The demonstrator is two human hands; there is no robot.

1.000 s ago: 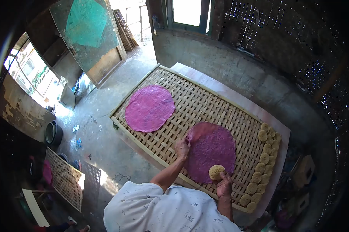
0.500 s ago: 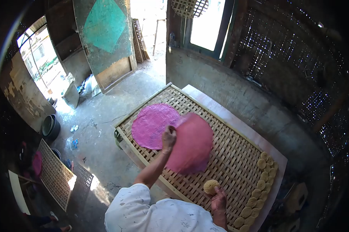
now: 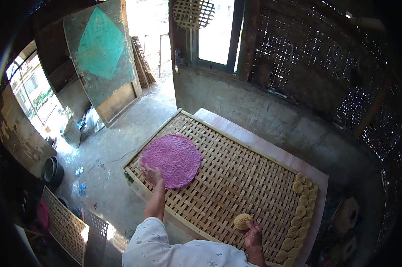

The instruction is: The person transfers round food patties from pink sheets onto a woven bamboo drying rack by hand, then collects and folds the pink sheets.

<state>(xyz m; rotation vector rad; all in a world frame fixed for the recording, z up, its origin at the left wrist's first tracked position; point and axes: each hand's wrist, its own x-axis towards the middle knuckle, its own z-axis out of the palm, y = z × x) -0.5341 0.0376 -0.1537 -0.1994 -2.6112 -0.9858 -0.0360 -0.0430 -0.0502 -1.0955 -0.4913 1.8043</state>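
A round, crinkled pink sheet lies flat at the far left part of a framed woven bamboo tray. My left hand rests at the sheet's near left edge, open, its fingers spread over the rim. Over the tray's near side, my right hand is closed on a small round tan disc with a pitted surface. Whether more than one layer lies in the pink pile cannot be made out.
Several small tan discs line the tray's right end in rows. The tray sits on a pale table. Another woven panel leans at the lower left, near dark tubs. A door stands open behind.
The second reddish-pink sheet, held up by my left hand before, no longer shows apart; one pink round lies there now. My left hand moved left and opened. My right hand keeps the disc.
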